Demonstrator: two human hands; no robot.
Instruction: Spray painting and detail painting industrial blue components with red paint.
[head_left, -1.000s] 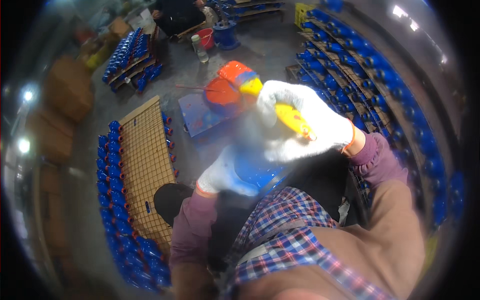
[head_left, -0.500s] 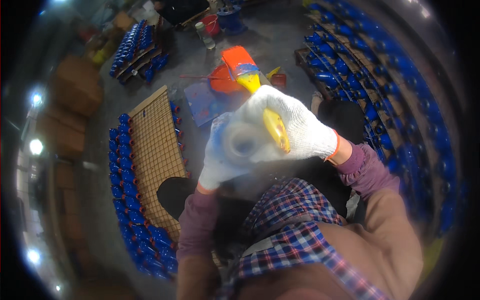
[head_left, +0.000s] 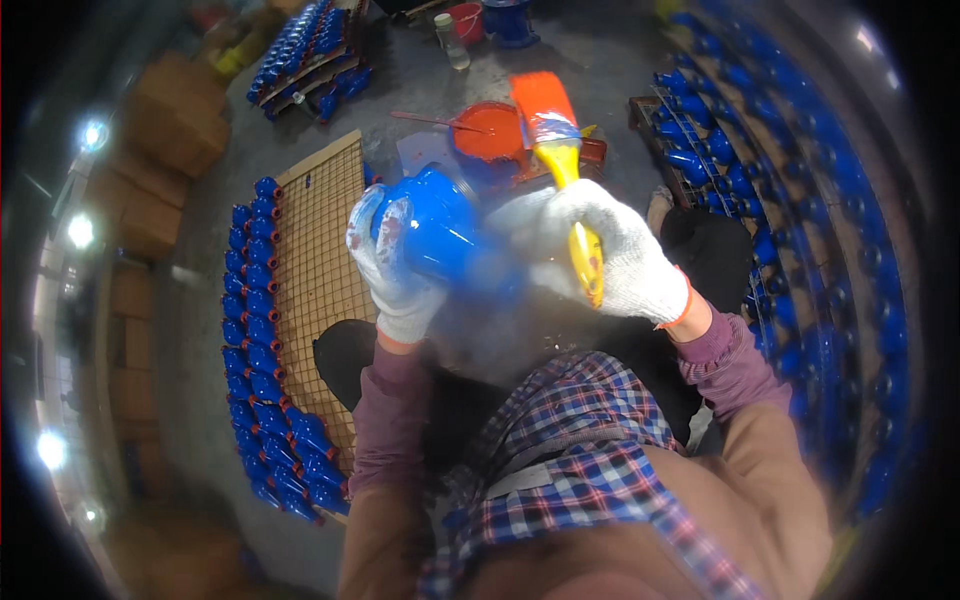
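Gripping a glossy, rounded blue vessel point(head_left: 432, 222) in your left hand point(head_left: 402, 285), a yellow-handled paintbrush point(head_left: 558, 158) in your right hand point(head_left: 620, 245)

Your left hand, in a white knit glove, is clamped on the vessel's outer side, its fingers curled up along the blue surface. The vessel is held in the air between your hands, beyond your red, white and blue checked apron point(head_left: 590, 410), reaching from your left fingers toward your right hand. Its near right end is blurred, so you cannot tell whether your right fingers touch it. Your right hand, gloved the same way, is closed around the brush's handle; the handle's tail shows below your fingers, and the orange-red-coated bristles point away from you.

Beyond the vessel is a round pool of orange-red paint point(head_left: 488, 128), with a thin red stick point(head_left: 425, 119) reaching over it. To your left, a brown board covered in wire mesh point(head_left: 312, 230) has rows of smaller-looking blue vessels with red rims point(head_left: 261, 302) along its outer side. To your right, long racks hold more blue vessels point(head_left: 688, 165). Farther off stand a clear bottle point(head_left: 453, 43) and a red bucket point(head_left: 467, 23).
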